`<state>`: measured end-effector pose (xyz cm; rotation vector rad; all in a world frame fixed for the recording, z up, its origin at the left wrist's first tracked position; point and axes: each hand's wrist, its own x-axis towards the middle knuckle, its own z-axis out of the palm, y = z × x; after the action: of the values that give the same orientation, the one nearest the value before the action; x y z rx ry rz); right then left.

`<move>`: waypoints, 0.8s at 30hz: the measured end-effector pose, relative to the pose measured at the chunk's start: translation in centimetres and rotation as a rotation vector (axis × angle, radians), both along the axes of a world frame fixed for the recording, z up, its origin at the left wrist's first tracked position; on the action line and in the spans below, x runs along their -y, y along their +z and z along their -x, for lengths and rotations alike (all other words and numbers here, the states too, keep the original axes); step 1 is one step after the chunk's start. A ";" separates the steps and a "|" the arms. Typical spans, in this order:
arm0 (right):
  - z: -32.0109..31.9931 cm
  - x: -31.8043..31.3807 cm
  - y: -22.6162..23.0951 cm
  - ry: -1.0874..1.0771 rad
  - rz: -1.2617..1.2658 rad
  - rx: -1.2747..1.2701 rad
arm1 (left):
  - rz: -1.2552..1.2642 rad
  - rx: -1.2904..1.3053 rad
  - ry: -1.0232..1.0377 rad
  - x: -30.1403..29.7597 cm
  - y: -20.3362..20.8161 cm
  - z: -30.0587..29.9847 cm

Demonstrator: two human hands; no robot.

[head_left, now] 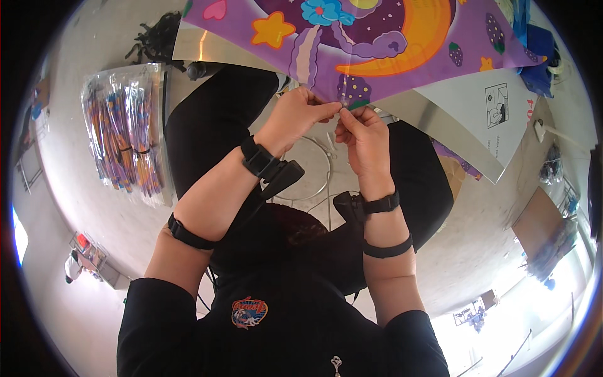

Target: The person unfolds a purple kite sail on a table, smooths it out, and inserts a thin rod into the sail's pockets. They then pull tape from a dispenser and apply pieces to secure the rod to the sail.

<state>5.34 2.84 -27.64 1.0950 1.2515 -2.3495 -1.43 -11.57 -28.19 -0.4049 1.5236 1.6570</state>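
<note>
Purple printed sheet (pixel 370 50) just beyond both hands (pixel 290 120) (pixel 369 139), near edge pinched in each

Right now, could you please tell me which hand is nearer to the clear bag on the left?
Left. The left hand is to the right of that clear bag; the right hand is farther off, beyond the left hand.
</note>
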 end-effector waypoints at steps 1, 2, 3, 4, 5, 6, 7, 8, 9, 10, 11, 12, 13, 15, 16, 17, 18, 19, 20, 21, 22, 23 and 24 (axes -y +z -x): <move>0.0 0.0 0.0 -0.004 0.001 0.003 | -0.001 0.000 -0.001 -0.1 0.1 0.0; 0.0 -0.1 0.0 -0.009 0.002 0.007 | -0.021 0.008 0.002 -0.1 0.3 0.1; 0.0 -0.1 0.1 -0.009 0.002 0.006 | -0.040 0.014 0.006 -0.1 0.5 0.2; 0.1 -0.1 0.1 -0.011 -0.001 0.009 | -0.041 0.014 0.006 -0.2 0.5 0.2; 0.1 -0.1 0.1 -0.014 -0.003 0.013 | -0.062 0.018 0.007 -0.2 0.6 0.2; 0.1 -0.1 0.1 -0.013 -0.003 0.011 | -0.081 0.022 0.008 -0.2 0.6 0.2; 0.0 -0.1 0.0 -0.020 0.002 0.009 | -0.081 0.020 0.008 -0.2 0.7 0.3; 0.0 -0.1 -0.1 -0.028 0.006 0.006 | -0.064 0.007 0.019 -0.3 0.8 0.3; -0.1 -0.1 -0.1 -0.027 0.007 0.006 | -0.047 -0.005 0.031 -0.3 0.9 0.3; -0.1 -0.1 -0.2 -0.028 0.004 0.006 | -0.047 -0.006 0.032 -0.3 0.9 0.3; -0.1 -0.1 -0.2 -0.028 0.000 0.005 | -0.014 -0.008 0.022 -0.3 1.0 0.4; -0.1 -0.1 -0.2 -0.028 0.001 0.006 | 0.019 -0.009 0.013 -0.3 1.0 0.3; -0.2 -0.1 -0.1 -0.021 -0.010 0.002 | 0.019 -0.009 0.013 -0.3 1.0 0.3; -0.3 -0.1 -0.1 -0.014 -0.020 -0.003 | 0.042 -0.064 0.040 -0.4 1.0 0.1; -0.4 -0.2 0.0 -0.008 -0.026 0.011 | 0.042 -0.064 0.041 -0.4 1.1 0.2; -0.4 -0.3 0.0 -0.002 -0.032 0.024 | 0.006 -0.055 0.048 -0.4 1.4 0.3; -0.5 -0.2 0.1 0.000 -0.030 0.025 | -0.026 -0.046 0.056 -0.3 1.6 0.3; -0.5 0.0 0.2 0.012 -0.039 0.022 | -0.025 -0.046 0.057 -0.2 1.4 0.3; -0.4 0.1 0.2 0.024 -0.049 0.018 | -0.031 -0.055 0.055 -0.2 1.1 0.2; -0.4 0.2 0.4 0.025 -0.048 0.019 | -0.035 -0.062 0.053 -0.2 1.0 0.2; -0.2 0.2 0.6 0.027 -0.034 0.045 | -0.035 -0.061 0.053 -0.2 1.0 0.1; -0.1 0.2 0.8 0.028 -0.022 0.069 | -0.049 -0.061 0.073 -0.4 1.3 0.2; 0.0 0.2 0.8 0.027 -0.025 0.067 | -0.065 -0.062 0.091 -0.6 1.5 0.2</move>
<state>5.37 2.65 -26.83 1.1471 1.2668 -2.2643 -1.63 -10.92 -26.64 -0.3962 1.5121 1.8000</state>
